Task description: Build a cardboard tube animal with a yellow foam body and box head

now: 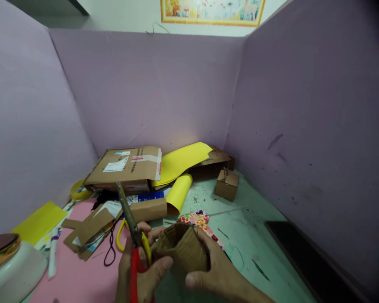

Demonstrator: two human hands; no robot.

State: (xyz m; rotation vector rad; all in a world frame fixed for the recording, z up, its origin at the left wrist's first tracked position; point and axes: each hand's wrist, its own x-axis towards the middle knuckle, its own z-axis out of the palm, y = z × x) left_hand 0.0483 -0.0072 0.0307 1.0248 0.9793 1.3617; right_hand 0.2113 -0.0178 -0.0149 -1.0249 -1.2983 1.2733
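My left hand (142, 273) is closed round the red handle of a pair of scissors (129, 219). The metal blades point up and to the left, away from me. My right hand (217, 273) grips a curled piece of brown corrugated cardboard (185, 248), thumb underneath and fingers over its right side. The two hands touch at the bottom middle of the view, above a pale green tabletop (240, 227). A yellow loop shows just behind the scissor handle; I cannot tell what it belongs to.
Purple partition walls (145, 92) close in three sides. Flattened cardboard boxes (129, 166), yellow paper (180, 162), a small cardboard box (227, 184), a pink sheet (78, 273), cardboard scraps (88, 231), patterned paper (196, 219) and a white round container (9, 269) lie about.
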